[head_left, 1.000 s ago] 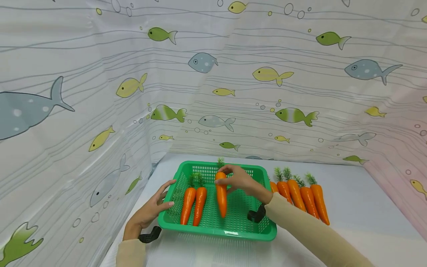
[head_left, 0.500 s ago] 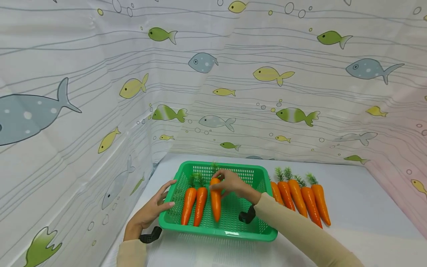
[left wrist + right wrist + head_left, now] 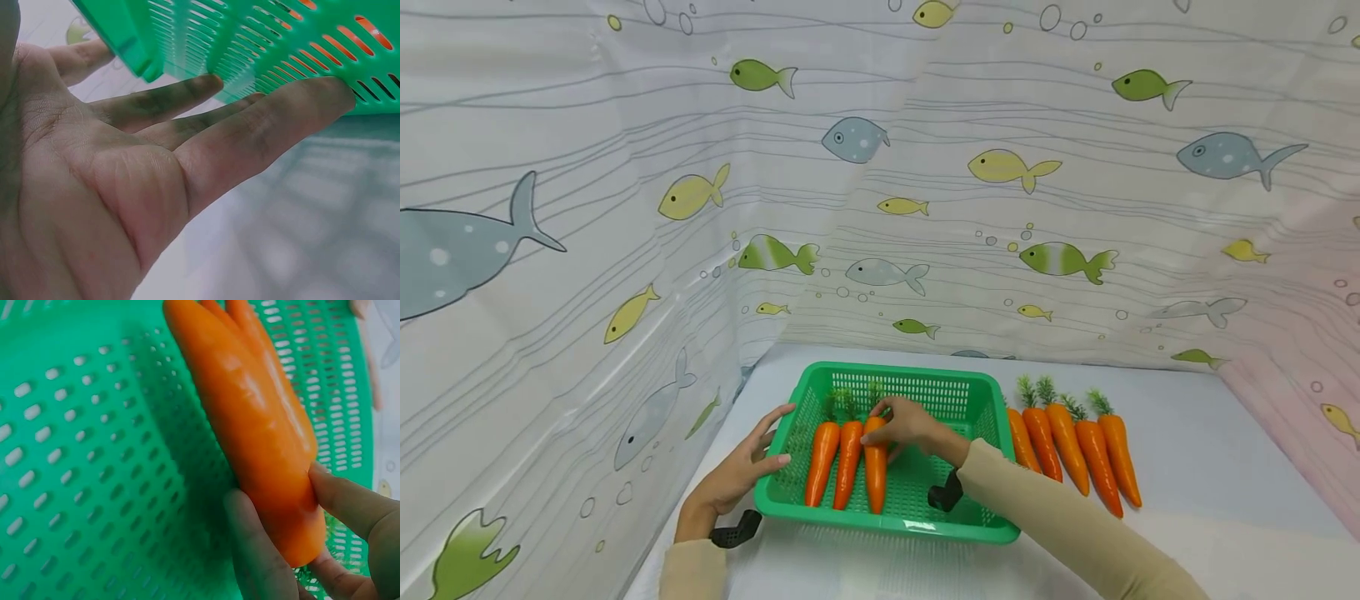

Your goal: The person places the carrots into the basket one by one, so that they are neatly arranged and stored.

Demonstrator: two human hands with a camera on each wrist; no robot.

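Observation:
A green slotted plastic basket point(image 3: 887, 522) stands on the white table. Inside, my right hand point(image 3: 913, 425) pinches an orange carrot point(image 3: 876, 475) near its leafy top, thumb on one side and fingers on the other. In the right wrist view this carrot point(image 3: 250, 419) lies close over the basket floor. Two more carrots lie to its left, a middle carrot point(image 3: 848, 462) and an outer carrot point(image 3: 822, 462). My left hand point(image 3: 743, 467) is at the basket's left side, its fingers spread. In the left wrist view its straight fingers point(image 3: 269, 128) reach under and along the slotted wall.
To the right of the basket several carrots point(image 3: 1097, 458) lie side by side on the white table point(image 3: 1217, 467), green tops facing back. A fish-printed curtain point(image 3: 955, 233) encloses the back and both sides. Black wrist cameras show below both wrists.
My right hand has moved left and down with the carrot, bringing it beside the two others in the basket. The left hand stays at the basket's left side.

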